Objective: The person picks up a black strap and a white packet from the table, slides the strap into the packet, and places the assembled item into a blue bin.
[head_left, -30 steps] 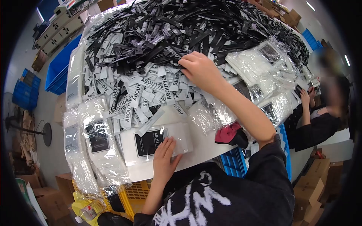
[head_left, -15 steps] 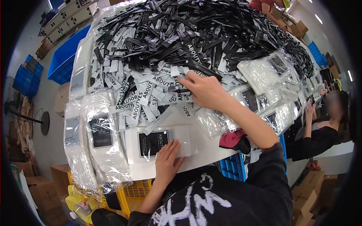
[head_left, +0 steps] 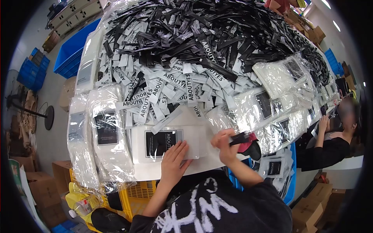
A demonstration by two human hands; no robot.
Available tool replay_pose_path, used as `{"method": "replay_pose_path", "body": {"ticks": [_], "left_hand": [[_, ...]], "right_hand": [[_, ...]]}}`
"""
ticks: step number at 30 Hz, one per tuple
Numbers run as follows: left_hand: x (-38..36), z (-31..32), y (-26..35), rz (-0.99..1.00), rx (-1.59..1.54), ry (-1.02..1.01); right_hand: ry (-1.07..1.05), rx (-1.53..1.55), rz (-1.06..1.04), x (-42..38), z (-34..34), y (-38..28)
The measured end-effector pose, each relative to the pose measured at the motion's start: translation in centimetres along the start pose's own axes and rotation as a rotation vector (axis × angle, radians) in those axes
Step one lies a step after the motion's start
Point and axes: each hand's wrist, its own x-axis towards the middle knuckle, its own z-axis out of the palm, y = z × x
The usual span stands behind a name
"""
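Note:
A frosted white pouch (head_left: 194,141) with a black label lettered ABOUTYES lies at the table's front edge. My left hand (head_left: 175,160) rests on its right part, fingers stretched out flat. Just right of the pouch, my right hand (head_left: 224,145) is closed, with a narrow black stick packet (head_left: 240,138) sticking out of it to the right; motion blurs the hand a little. Beyond both hands spreads a large heap of ABOUTYES stick packets, the white ones (head_left: 171,87) nearer and the black ones (head_left: 175,35) farther back.
Plastic-wrapped bundles of pouches stand left (head_left: 107,136) and right (head_left: 264,105) of my hands. A pink and black item (head_left: 250,146) lies at the front edge. Below are a blue crate (head_left: 289,171) and a yellow crate (head_left: 136,198). A person (head_left: 330,139) sits at the right.
My right hand has drawn back from the packet heap towards me, down beside the pouch, and now shows a black packet in it. My left hand stays on the pouch. The view has shifted slightly.

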Motion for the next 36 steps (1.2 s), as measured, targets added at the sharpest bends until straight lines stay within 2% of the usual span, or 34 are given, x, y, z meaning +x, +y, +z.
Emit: {"method": "replay_pose_path", "body": {"ticks": [1, 5, 8, 9, 12, 14, 15, 18, 19, 22, 23, 26, 27, 30, 31, 34, 36], "left_hand": [[0.1, -0.1, 0.1, -0.014, -0.020, -0.004], [0.5, -1.7, 0.7, -0.068, -0.114, -0.075], [0.3, -2.4, 1.0, -0.115, -0.207, 0.050], [0.3, -2.6, 1.1, -0.131, -0.214, 0.105], [-0.9, -3.5, 1.7, -0.171, -0.221, 0.219], [-1.2, -3.7, 2.2, -0.172, -0.203, 0.281], [-1.5, -3.5, 2.0, -0.112, -0.169, 0.311], [-2.1, -2.6, 2.3, 0.020, -0.143, 0.319], [-2.2, -2.3, 2.3, 0.046, -0.144, 0.290], [-2.7, -1.8, 2.7, 0.107, -0.137, 0.284], [-2.5, -1.8, 2.6, 0.162, -0.122, 0.288], [-2.9, -1.5, 2.9, 0.287, -0.083, 0.303], [-2.6, -1.3, 3.0, 0.314, -0.058, 0.252], [-2.3, -0.7, 2.9, 0.330, -0.058, 0.071], [-2.2, -0.9, 2.8, 0.292, -0.077, 0.057], [-2.7, -3.4, 3.8, -0.373, -0.560, -0.149], [-2.0, -3.4, 4.0, -0.443, -0.514, -0.141]], "right_hand": [[-0.001, -0.419, -0.041, -0.7, -0.2, 0.5], [0.092, -0.547, 0.030, -2.3, -0.6, -0.2], [0.147, -0.369, -0.020, -2.8, 0.5, -1.1], [0.116, -0.351, -0.122, -2.8, 0.5, -1.3], [0.178, -0.285, 0.146, -4.0, -0.5, 0.0], [0.199, -0.359, -0.104, -5.0, -0.1, -1.0], [0.186, -0.303, -0.185, -4.9, 0.1, -1.1], [0.201, -0.492, 0.074, -6.2, -0.3, -0.7], [0.169, -0.461, -0.040, -6.4, -0.4, -1.1], [0.161, -0.637, 0.109, -6.4, 0.4, -1.6], [0.148, -0.630, 0.345, -7.3, -0.3, -1.2], [0.075, -0.514, 0.487, -7.8, 0.0, -2.4], [0.052, -0.402, 0.550, -7.0, 0.7, -2.8], [-0.223, -0.538, 0.476, -4.4, 1.4, -3.5], [-0.209, -0.541, 0.590, -4.1, 1.5, -3.6], [-0.331, -0.514, 0.603, -4.1, 1.3, -4.2], [-0.486, -0.544, 0.459, -4.1, 2.0, -4.0]]}}
